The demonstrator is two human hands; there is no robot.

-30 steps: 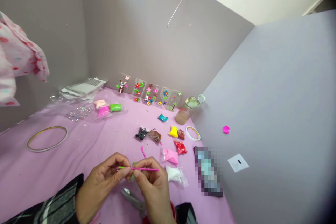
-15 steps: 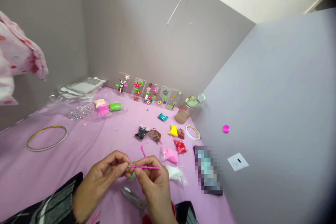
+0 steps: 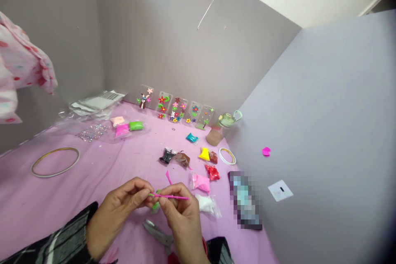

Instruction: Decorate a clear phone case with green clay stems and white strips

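Observation:
My left hand (image 3: 126, 204) is closed in a pinch on a small piece of green clay (image 3: 155, 203) low in the middle of the view. My right hand (image 3: 181, 214) is closed on a thin pink stick tool (image 3: 173, 196) that lies level, its tip against the green clay. Both hands hover just above the pink table (image 3: 93, 173). A second pink tool (image 3: 168, 177) lies on the table just beyond them. Metal scissors (image 3: 157, 233) lie under my hands.
Small bags of coloured clay (image 3: 201, 182) lie to the right, more (image 3: 128, 127) at the back left. Decorated clear cases (image 3: 176, 109) lean on the back wall beside a bottle (image 3: 221, 128). Two tape rings (image 3: 55, 161) (image 3: 227, 156) and a blurred phone (image 3: 246, 200) lie about.
The pink stick has slid a little to the right between my fingers, and my hands sit slightly lower and nearer. Nothing else has moved.

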